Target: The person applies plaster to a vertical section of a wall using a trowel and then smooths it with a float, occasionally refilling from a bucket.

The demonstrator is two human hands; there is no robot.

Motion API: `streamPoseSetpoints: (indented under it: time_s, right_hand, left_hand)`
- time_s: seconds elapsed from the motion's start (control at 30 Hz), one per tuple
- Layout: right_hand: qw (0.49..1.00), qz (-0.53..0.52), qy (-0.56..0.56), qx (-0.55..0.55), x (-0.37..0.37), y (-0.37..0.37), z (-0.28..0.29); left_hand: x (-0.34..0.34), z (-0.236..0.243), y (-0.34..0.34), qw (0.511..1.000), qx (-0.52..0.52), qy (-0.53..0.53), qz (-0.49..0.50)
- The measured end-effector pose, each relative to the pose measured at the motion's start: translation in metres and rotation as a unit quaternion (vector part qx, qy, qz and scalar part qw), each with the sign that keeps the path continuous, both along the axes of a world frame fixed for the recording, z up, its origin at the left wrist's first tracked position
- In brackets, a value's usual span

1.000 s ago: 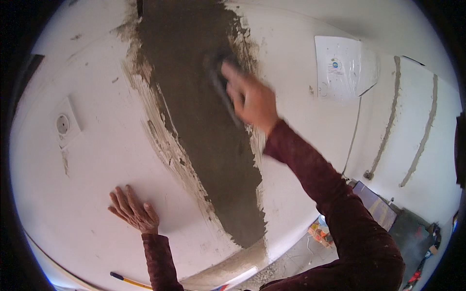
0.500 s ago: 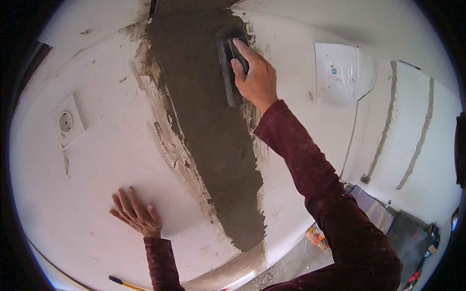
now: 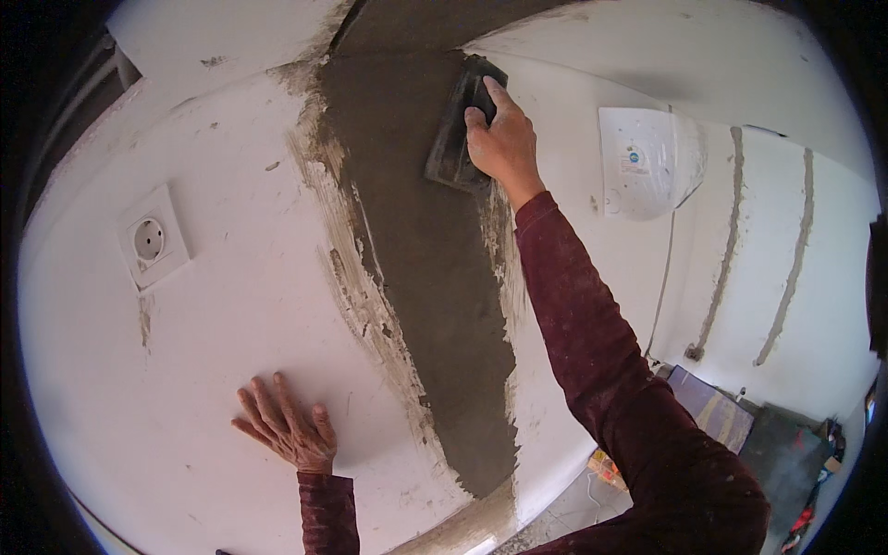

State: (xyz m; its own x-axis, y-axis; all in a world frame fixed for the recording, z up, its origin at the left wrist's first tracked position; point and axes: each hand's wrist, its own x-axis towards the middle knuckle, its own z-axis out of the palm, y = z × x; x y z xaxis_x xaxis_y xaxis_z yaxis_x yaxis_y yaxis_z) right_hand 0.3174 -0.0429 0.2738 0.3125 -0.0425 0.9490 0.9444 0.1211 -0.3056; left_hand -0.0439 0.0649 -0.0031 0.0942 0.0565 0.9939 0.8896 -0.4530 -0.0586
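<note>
My right hand [image 3: 507,143] grips a dark plasterer's float [image 3: 446,153] by its handle, most of which the fingers hide. The float lies against the upper right edge of a strip of wet grey plaster [image 3: 435,287], close to where wall and ceiling meet. Its top leans to the right. Lower down on the left, my left hand [image 3: 294,433] rests on the white wall [image 3: 231,324] with its fingers spread, holding nothing. Rough smears of plaster [image 3: 356,296] run along the strip's left side.
A white wall socket [image 3: 153,239] is at the left. A rounded white cover [image 3: 638,166] is fixed to the wall right of my right hand. Two filled grey grooves [image 3: 735,231] run down the right wall. On the floor lie boards [image 3: 710,407] and an orange packet [image 3: 608,469].
The float has slid up toward the ceiling corner and turned, its top now leaning right. The view has shifted a little. My left hand stays flat on the wall.
</note>
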Motion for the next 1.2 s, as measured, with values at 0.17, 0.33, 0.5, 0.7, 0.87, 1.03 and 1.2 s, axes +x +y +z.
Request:
streamPoseSetpoints:
  time_s: [0.17, 0.33, 0.5, 0.7, 0.87, 1.03, 1.2]
  right_hand:
    - [0.987, 0.114, -0.098, -0.060, -0.055, -0.008, -0.032]
    - [0.997, 0.063, 0.038, -0.009, -0.019, -0.020, -0.027]
    - [0.994, 0.000, 0.087, -0.062, -0.040, -0.006, 0.016]
    - [0.985, 0.107, 0.107, -0.080, -0.102, -0.007, 0.026]
    - [0.974, 0.040, -0.160, -0.154, -0.136, -0.015, -0.031]
    - [0.920, -0.057, -0.364, -0.132, -0.081, -0.039, -0.019]
    - [0.861, -0.128, -0.485, -0.084, -0.051, -0.029, 0.029]
  left_hand:
    - [-0.010, 0.002, -0.001, 0.999, -0.013, 0.016, 0.026]
    - [-0.014, 0.002, 0.002, 1.000, -0.011, 0.014, 0.016]
    - [-0.014, 0.003, -0.001, 1.000, 0.003, 0.017, 0.000]
    - [-0.014, 0.001, -0.002, 1.000, -0.005, 0.009, -0.025]
    - [-0.021, -0.002, 0.000, 1.000, -0.027, 0.012, 0.003]
    - [-0.021, 0.000, -0.002, 1.000, 0.002, 0.009, -0.006]
    - [-0.017, 0.000, -0.001, 1.000, 0.003, 0.017, 0.006]
